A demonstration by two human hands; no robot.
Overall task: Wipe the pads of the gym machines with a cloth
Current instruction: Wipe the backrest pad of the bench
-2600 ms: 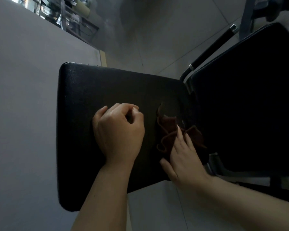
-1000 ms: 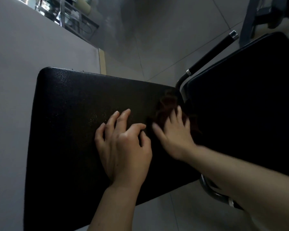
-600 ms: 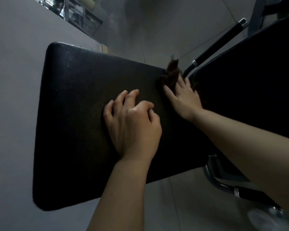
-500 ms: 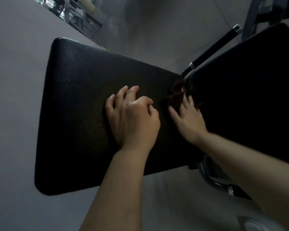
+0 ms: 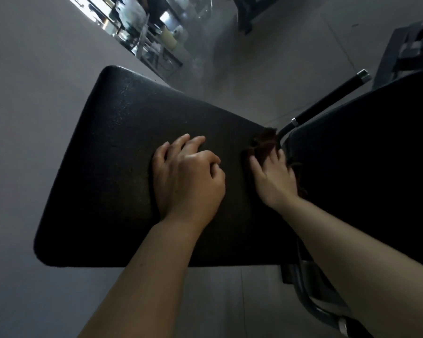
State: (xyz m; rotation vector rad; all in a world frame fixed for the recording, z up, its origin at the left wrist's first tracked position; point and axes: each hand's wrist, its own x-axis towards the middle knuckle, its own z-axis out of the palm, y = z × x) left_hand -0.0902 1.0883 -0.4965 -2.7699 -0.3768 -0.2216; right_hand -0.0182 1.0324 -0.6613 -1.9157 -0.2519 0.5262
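A long black padded bench pad (image 5: pixel 112 167) fills the middle of the head view. My left hand (image 5: pixel 186 176) rests on it near the centre, fingers loosely curled, holding nothing. My right hand (image 5: pixel 275 176) presses a dark brown cloth (image 5: pixel 264 143) flat onto the pad's right end, next to the gap before a second black pad (image 5: pixel 366 167). Most of the cloth is hidden under the hand and only its crumpled far edge shows.
A black handle bar with a chrome cap (image 5: pixel 327 101) slants up behind the gap. A curved metal frame tube (image 5: pixel 315 306) runs below the pads at lower right. Grey tiled floor (image 5: pixel 266 57) lies beyond, and a mirror strip (image 5: pixel 137 28) on the wall at top left.
My right hand has slid the cloth back and forth along the pad's right end, now sitting near its far corner. My left hand has uncurled from a fist and stays in the pad's middle.
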